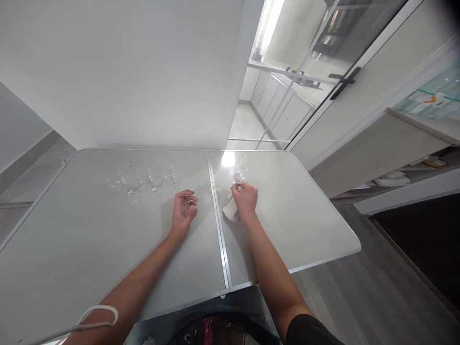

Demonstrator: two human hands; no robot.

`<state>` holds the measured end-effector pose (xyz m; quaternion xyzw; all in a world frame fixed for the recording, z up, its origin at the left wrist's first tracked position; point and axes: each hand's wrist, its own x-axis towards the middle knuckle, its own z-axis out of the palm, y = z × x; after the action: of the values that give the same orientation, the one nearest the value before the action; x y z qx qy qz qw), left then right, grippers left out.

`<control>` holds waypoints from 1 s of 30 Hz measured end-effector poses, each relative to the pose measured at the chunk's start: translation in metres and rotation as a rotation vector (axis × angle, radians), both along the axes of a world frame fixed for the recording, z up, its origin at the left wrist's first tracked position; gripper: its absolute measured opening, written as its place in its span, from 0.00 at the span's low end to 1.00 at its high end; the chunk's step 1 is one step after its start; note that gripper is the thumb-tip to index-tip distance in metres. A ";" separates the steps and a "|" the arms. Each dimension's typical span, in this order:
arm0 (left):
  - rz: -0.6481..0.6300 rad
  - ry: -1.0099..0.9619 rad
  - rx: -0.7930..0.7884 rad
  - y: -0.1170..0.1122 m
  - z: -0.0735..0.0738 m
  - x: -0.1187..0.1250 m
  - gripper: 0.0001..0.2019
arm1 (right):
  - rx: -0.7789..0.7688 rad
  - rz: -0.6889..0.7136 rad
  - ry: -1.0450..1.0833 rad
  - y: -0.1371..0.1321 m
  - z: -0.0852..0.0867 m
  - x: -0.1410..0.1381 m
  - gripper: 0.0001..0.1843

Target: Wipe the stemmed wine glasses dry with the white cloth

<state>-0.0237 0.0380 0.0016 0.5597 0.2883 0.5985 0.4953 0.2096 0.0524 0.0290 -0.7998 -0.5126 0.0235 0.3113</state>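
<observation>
My right hand (245,197) is closed in a pinch at the foot of a clear stemmed glass (240,171), on the right part of the table. The glass is see-through and its outline is faint. A white cloth (231,211) shows just below and left of these fingers; whether they also grip it cannot be told. Left of the table's seam, my left hand (184,211) is held with its fingers loosely curled and apart, nothing in it. Beyond it, to the left, several clear stemmed glasses (153,182) stand in a row.
A metal seam (217,220) divides the light grey table (89,249). A white wall (143,72) rises behind it. Glass-paned doors (305,57) stand at the back right, beside a shelf (388,139) with wrapped bottles (434,98). A white cord loop (98,309) shows at the lower left.
</observation>
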 end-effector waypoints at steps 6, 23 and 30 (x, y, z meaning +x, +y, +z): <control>-0.043 0.046 -0.031 -0.004 0.001 0.002 0.17 | -0.084 -0.231 0.101 0.008 -0.008 0.056 0.16; -0.076 0.047 -0.100 -0.008 0.006 0.002 0.16 | -0.043 -0.387 0.152 0.014 -0.024 0.097 0.16; -0.081 0.044 -0.108 -0.008 0.005 0.002 0.17 | 0.043 -0.391 0.199 0.014 -0.027 0.098 0.25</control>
<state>-0.0217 0.0299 0.0066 0.5566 0.3082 0.5488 0.5423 0.3073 0.0665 0.0017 -0.8711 -0.3148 0.0305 0.3756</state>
